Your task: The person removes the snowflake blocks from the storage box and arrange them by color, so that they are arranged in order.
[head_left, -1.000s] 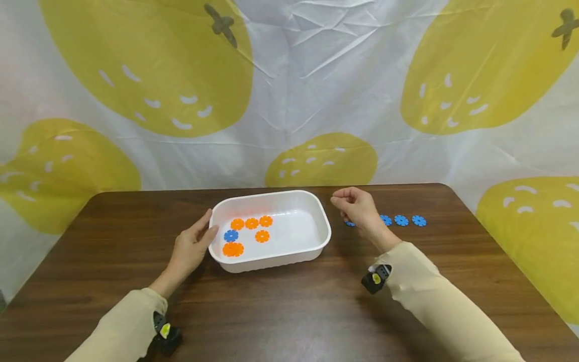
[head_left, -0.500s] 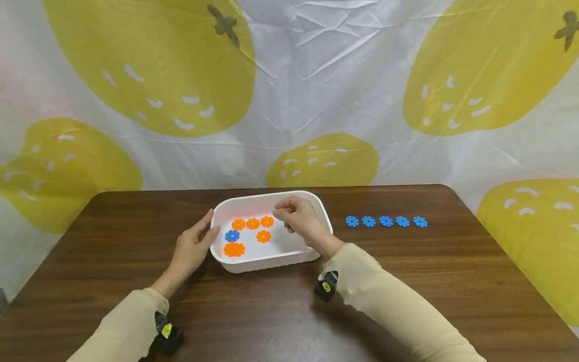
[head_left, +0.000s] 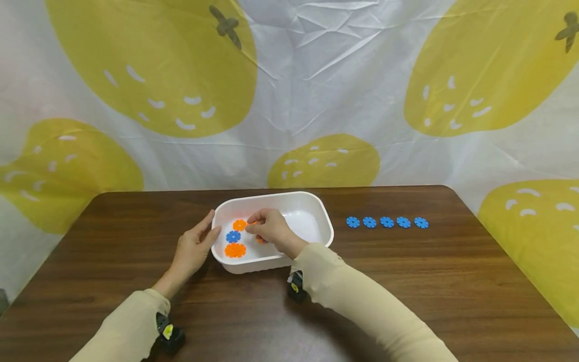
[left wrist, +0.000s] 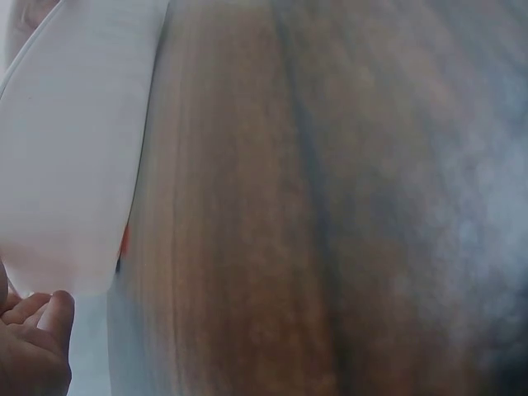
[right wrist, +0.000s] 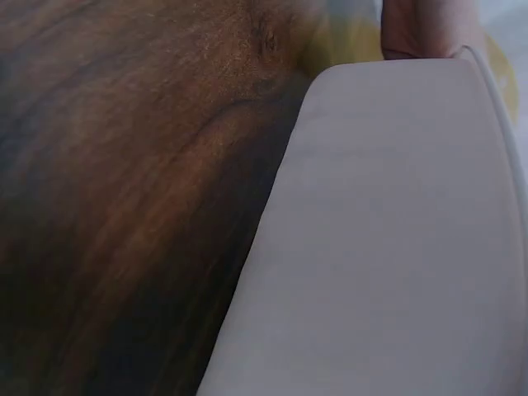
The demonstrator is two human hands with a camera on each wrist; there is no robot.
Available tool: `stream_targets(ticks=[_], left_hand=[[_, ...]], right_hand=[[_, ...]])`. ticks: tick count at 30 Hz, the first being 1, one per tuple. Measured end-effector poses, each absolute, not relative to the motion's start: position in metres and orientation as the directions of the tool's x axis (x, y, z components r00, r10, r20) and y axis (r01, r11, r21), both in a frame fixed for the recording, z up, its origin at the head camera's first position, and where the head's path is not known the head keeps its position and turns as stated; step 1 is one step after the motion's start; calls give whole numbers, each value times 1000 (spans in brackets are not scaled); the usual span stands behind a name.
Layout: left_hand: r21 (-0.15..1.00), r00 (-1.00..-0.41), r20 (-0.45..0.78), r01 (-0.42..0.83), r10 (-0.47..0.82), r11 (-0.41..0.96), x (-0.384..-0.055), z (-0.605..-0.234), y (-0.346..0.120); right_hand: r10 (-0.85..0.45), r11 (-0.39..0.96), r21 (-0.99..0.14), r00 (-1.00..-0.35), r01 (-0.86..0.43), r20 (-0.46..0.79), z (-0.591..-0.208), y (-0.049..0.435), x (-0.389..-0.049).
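Midway between tray (head_left: 260, 264) ends, right hand (head_left: 273, 230), hold unclear, left hand (head_left: 193, 246) gripping rim (head_left: 271, 195)

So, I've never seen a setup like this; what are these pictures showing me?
No machine arm here: you see a person's left hand and right hand. The wide picture comes from a camera worn on the head. The other two come from a wrist camera on each arm, mostly showing the brown table and the outside of a white tray. The left hand holds the tray's end. The right reaches inside, beside orange discs and a blue disc; whether it pinches anything, I can't tell. Five more blue discs lie in a row on the table.
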State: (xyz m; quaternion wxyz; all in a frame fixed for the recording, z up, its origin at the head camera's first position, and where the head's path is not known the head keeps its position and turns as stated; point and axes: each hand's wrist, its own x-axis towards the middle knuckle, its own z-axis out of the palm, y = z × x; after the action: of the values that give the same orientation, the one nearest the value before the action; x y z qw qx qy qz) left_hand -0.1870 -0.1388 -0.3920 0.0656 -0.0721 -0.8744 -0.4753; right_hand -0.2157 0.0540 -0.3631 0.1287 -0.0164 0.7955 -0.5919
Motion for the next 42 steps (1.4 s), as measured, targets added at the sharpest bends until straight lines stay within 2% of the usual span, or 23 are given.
stream_targets(ticks=[16,35,42], left_hand=[[812,-976,208,208,63,546,-186,-391,-139],[815,-976,209,208,60,541,-184,-389,-139],[816,-975,214,210,56,538,-184,-389,-138]], right_hand=[[-192,491,-866,-959,92,-210,-369,30,-229],[-261,703,-702,-960,-117,-101,-370,24,-227],[-266,729,-669,-960,-141,-87,-370,24,-225]])
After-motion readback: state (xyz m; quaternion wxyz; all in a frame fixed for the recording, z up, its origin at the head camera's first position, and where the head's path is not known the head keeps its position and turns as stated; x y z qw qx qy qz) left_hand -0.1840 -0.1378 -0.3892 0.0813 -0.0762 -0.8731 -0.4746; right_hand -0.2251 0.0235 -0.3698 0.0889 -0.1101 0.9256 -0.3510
